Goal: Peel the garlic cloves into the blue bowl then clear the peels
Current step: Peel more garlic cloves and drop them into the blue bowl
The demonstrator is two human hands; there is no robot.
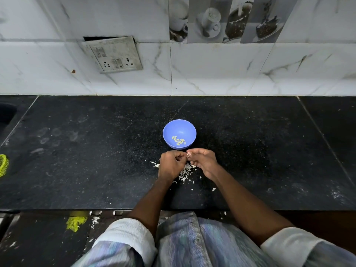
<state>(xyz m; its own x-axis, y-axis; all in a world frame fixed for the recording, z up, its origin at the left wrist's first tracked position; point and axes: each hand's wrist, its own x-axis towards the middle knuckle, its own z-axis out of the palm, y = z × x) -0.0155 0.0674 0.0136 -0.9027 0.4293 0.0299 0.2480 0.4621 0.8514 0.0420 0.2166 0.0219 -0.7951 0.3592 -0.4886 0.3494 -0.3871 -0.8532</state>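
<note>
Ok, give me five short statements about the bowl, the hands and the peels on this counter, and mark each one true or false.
1. The blue bowl holds several peeled garlic cloves. True.
2. The bowl stands on the near side of the hands, by the counter edge. False: it stands beyond the hands, towards the wall.
3. White peels lie on the black counter under and around the hands. True.
4. The left hand rests flat on the counter, away from the right hand. False: both hands are curled and meet at the fingertips, just in front of the bowl.
5. The peels are gathered inside the bowl. False: they lie on the counter.
</note>
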